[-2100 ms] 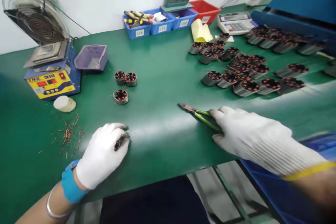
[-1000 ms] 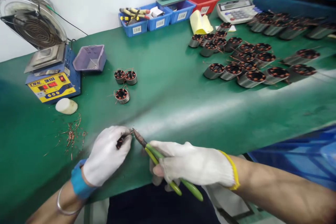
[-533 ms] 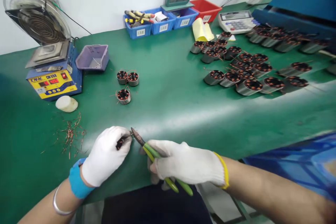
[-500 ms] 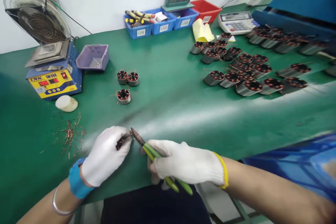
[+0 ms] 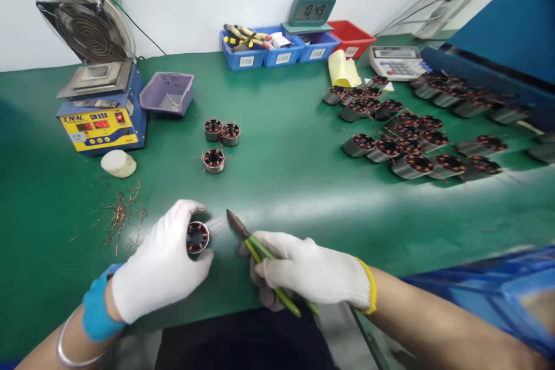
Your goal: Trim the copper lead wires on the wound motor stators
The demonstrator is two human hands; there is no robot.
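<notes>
My left hand (image 5: 162, 263), in a white glove, is wrapped round a motor stator (image 5: 198, 237). The stator's round opening faces up toward me, showing copper windings and a dark centre. In my gloved right hand (image 5: 303, 269) I grip cutting pliers (image 5: 259, 251) by their green handles. Their dark jaws point up and left, a short gap away from the stator, and look closed or nearly so. A pale blurred streak shows between the stator and the jaws; I cannot make out what it is. Three stators (image 5: 214, 161) stand beyond my left hand.
Copper wire scraps (image 5: 119, 217) lie left of my left hand, below a white round block (image 5: 118, 163). Behind are a yellow-blue machine (image 5: 104, 132) and a purple tray (image 5: 167, 93). Many stators (image 5: 411, 166) crowd the right. Tool bins (image 5: 245, 59) and a calculator (image 5: 395, 62) line the back.
The stator has turned in my left hand, so its open face now shows, and that hand has opened wider round it. The pliers' tips now stand farther from it. The camera view has shifted.
</notes>
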